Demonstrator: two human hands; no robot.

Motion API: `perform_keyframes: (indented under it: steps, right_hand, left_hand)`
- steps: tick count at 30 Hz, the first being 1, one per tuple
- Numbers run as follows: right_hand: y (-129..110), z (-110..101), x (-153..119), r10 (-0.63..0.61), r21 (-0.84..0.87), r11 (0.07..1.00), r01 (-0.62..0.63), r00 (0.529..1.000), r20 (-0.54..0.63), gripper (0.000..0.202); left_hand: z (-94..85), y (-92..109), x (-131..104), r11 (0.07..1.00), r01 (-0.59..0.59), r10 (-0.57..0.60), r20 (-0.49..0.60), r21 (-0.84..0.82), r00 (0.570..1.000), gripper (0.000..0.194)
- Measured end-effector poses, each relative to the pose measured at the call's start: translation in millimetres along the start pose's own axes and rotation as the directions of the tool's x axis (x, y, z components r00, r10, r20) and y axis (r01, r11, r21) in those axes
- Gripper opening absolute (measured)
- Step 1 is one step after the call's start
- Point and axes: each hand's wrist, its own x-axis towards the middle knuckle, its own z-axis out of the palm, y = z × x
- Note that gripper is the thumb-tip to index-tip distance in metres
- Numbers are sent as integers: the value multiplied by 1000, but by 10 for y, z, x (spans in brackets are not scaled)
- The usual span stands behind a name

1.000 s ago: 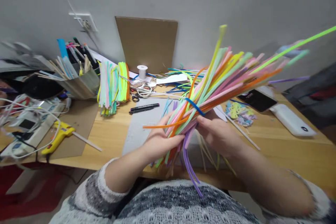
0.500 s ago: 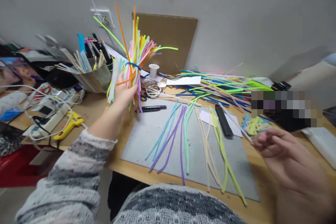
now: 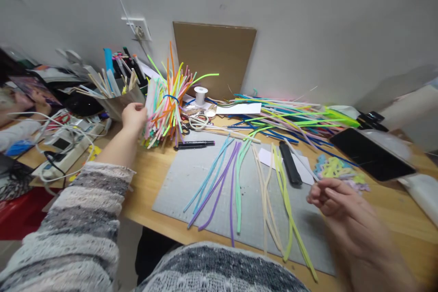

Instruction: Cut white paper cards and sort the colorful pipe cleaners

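Observation:
A big bundle of many-coloured pipe cleaners (image 3: 167,105), tied round with a blue one, stands on the table at the back left. My left hand (image 3: 134,117) is at its left side with loosely bent fingers, the bundle outside its grasp; whether they still touch is unclear. My right hand (image 3: 342,210) pinches the near end of a pale, whitish pipe cleaner (image 3: 303,162) above the right of the grey mat (image 3: 171,196). Blue, purple (image 3: 219,185), mint (image 3: 240,182), cream (image 3: 267,200) and yellow-green pipe cleaners (image 3: 290,219) lie in groups on the mat.
A black stick-like tool (image 3: 290,164) rests on white paper. Behind lies a heap of loose pipe cleaners (image 3: 280,112). A phone (image 3: 372,153) and small pastel pieces (image 3: 337,169) are at the right. A pen holder (image 3: 119,102) and a power strip (image 3: 73,150) stand left.
The bundle has come down onto the table, and my left hand has let go and moved left of it. My right hand has shifted left, still with the pale pipe cleaner.

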Motion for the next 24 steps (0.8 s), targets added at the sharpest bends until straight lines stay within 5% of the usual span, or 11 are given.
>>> perform_keyframes:
  steps: [6, 9, 16, 20, 24]
  right_hand:
    - [61, 29, 37, 48, 10, 999, -48, 999, 23, 22]
    - [81, 21, 39, 58, 8, 998, -59, 998, 33, 23]
    - [95, 25, 29, 60, -7, 998, -60, 996, 72, 20]
    - [108, 10, 33, 50, -19, 999, -48, 993, 103, 17]
    - [104, 52, -2, -7, -21, 1000, 11, 984, 180, 18]
  left_hand:
    - [57, 50, -134, 930, 3, -10, 15, 367, 1000, 63]
    - [40, 181, -186, 880, 19, -17, -10, 475, 1000, 51]
    - [-229, 429, -484, 879, -189, 306, -215, 437, 927, 45]
    - [-404, 559, -835, 887, -364, 436, -252, 286, 864, 48]
    - [-350, 688, -1498, 879, -431, 455, 89, -202, 886, 49]
